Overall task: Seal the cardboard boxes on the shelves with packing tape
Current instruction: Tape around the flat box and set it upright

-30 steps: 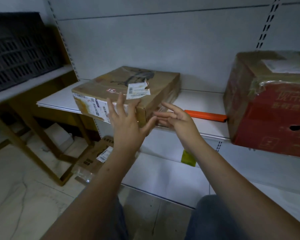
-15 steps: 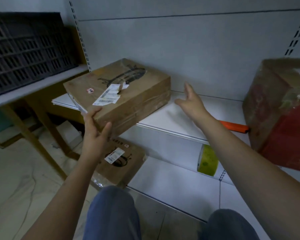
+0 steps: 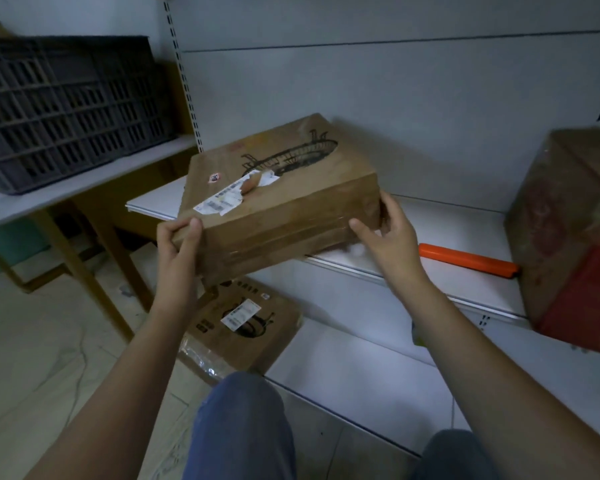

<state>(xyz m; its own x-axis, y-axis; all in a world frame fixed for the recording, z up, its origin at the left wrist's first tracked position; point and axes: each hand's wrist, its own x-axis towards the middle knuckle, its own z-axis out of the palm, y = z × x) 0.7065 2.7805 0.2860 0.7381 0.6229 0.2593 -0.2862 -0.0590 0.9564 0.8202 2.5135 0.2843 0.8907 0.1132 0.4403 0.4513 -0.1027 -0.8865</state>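
**Both hands grip the flat cardboard box at the shelf edge**

Nearest are the person's blue-trousered knees (image 3: 243, 427); just beyond them a second cardboard box (image 3: 246, 334) lies on the floor, half under the bottom shelf. The left hand (image 3: 179, 245) grips the near left corner of the flat cardboard box (image 3: 278, 199); its fingers are curled over the top edge, the thumb pressed on the front face. The right hand (image 3: 387, 233) holds the box's right end; the thumb reaches across the front face, the other fingers wrap round the end, partly hidden. The box is tilted, its near left corner overhanging the white shelf (image 3: 447, 237); a torn label (image 3: 232, 195) sits on its top. To the right an orange bar (image 3: 468, 261) lies on the shelf; beyond it stands a red-and-brown box (image 3: 568, 237). Far left, a dark plastic crate (image 3: 66, 109) rests on a table (image 3: 84, 181).
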